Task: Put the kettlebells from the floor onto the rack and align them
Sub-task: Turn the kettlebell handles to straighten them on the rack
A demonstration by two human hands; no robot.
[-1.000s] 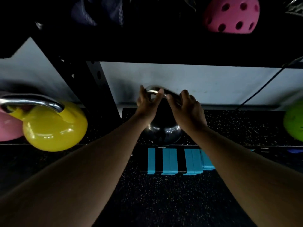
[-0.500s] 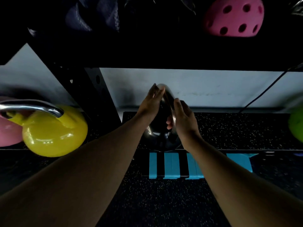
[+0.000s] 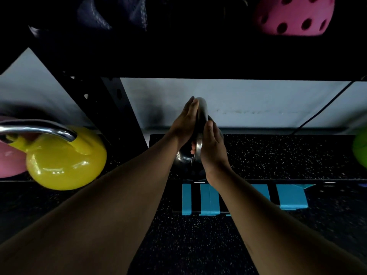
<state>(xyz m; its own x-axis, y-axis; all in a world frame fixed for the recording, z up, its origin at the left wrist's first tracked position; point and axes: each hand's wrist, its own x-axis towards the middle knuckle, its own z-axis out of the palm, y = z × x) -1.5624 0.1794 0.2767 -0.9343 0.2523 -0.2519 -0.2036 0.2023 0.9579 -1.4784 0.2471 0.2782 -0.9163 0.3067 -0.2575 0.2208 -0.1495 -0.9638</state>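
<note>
A dark, glossy kettlebell (image 3: 185, 162) with a steel handle (image 3: 203, 110) stands on the rack's speckled lower shelf (image 3: 288, 155), in the middle. My left hand (image 3: 183, 124) presses flat against the left side of its handle, fingers straight. Against the right side lies my right hand (image 3: 211, 145), thumb tucked around the handle's base. The handle stands edge-on to me. A yellow kettlebell (image 3: 65, 161) with a steel handle sits on the shelf to the left, touching a pink one (image 3: 9, 161) at the frame edge. A green kettlebell (image 3: 360, 151) shows at the far right.
A black rack upright (image 3: 111, 108) stands between the yellow and dark kettlebells. The upper shelf (image 3: 198, 56) overhangs close above, holding a pink perforated ball (image 3: 294, 16). Blue tape strips (image 3: 210, 199) mark the black speckled floor below. A black cable (image 3: 325, 108) runs down the white wall.
The dark kettlebell's handle has turned from side-on to edge-on. Both hands shifted from gripping its top to pressing against its two sides.
</note>
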